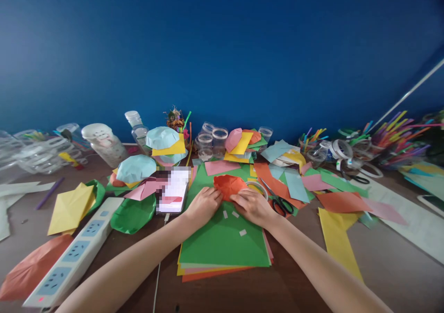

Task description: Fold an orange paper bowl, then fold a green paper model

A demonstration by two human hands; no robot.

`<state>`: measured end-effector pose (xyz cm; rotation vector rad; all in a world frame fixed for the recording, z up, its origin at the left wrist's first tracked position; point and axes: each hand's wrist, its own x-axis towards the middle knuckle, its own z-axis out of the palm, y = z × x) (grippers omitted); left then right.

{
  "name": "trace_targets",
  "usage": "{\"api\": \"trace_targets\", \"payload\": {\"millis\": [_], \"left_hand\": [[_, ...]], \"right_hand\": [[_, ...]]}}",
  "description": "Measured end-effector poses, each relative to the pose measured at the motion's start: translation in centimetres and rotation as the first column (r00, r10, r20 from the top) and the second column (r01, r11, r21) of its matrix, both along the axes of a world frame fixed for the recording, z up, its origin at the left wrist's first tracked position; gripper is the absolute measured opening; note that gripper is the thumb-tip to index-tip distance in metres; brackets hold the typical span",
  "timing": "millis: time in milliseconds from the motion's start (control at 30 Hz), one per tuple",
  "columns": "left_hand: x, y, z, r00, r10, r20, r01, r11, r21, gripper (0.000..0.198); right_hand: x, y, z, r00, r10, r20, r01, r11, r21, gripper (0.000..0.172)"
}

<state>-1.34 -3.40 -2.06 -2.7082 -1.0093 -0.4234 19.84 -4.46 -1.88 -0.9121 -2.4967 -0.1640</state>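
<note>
My left hand (pixel 204 205) and my right hand (pixel 252 205) pinch the lower edge of a folded orange-red paper piece (pixel 228 186), one at each side. The paper looks creased and cupped. Under both hands lies a stack of coloured paper with a green sheet (pixel 225 246) on top. Small white scraps (pixel 242 232) rest on the green sheet. Just past my right hand are a roll of tape (pixel 262 189), partly hidden, and black-handled scissors (pixel 282 205). A phone (pixel 174 193) lies left of my left hand.
A white power strip (pixel 74 253) and a green folded paper dish (pixel 134 212) lie to the left. Coloured paper strips (pixel 342 232) cover the right side. Clear plastic cups (pixel 219 142) and a blue folded paper piece (pixel 162 138) stand along the back by the blue wall.
</note>
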Motion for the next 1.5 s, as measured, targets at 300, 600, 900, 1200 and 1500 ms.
{"api": "trace_targets", "payload": {"millis": [300, 600, 900, 1200, 1500], "left_hand": [[-0.1, -0.3, 0.3, 0.995, -0.051, 0.089, 0.057, 0.996, -0.069, 0.02], [-0.1, 0.2, 0.4, 0.976, -0.048, 0.213, 0.089, 0.979, -0.184, 0.018], [-0.1, 0.3, 0.2, 0.97, -0.056, 0.238, 0.109, 0.97, -0.216, 0.017], [0.0, 0.0, 0.3, 0.942, -0.046, 0.333, 0.117, 0.973, -0.197, 0.014], [0.2, 0.0, 0.0, 0.947, 0.005, 0.322, 0.085, 0.96, -0.267, 0.011]], "right_hand": [[-0.4, -0.3, -0.1, 1.0, -0.018, -0.004, 0.017, 0.996, -0.084, 0.02], [-0.5, -0.2, -0.2, 0.994, -0.102, -0.042, 0.092, 0.977, -0.191, 0.021], [-0.5, 0.0, -0.2, 0.99, -0.14, -0.031, 0.127, 0.954, -0.271, 0.021], [-0.6, -0.1, 0.0, 0.983, -0.184, -0.017, 0.169, 0.931, -0.324, 0.023], [-1.2, -0.4, 0.5, 0.97, -0.239, -0.051, 0.21, 0.922, -0.327, 0.024]]}}
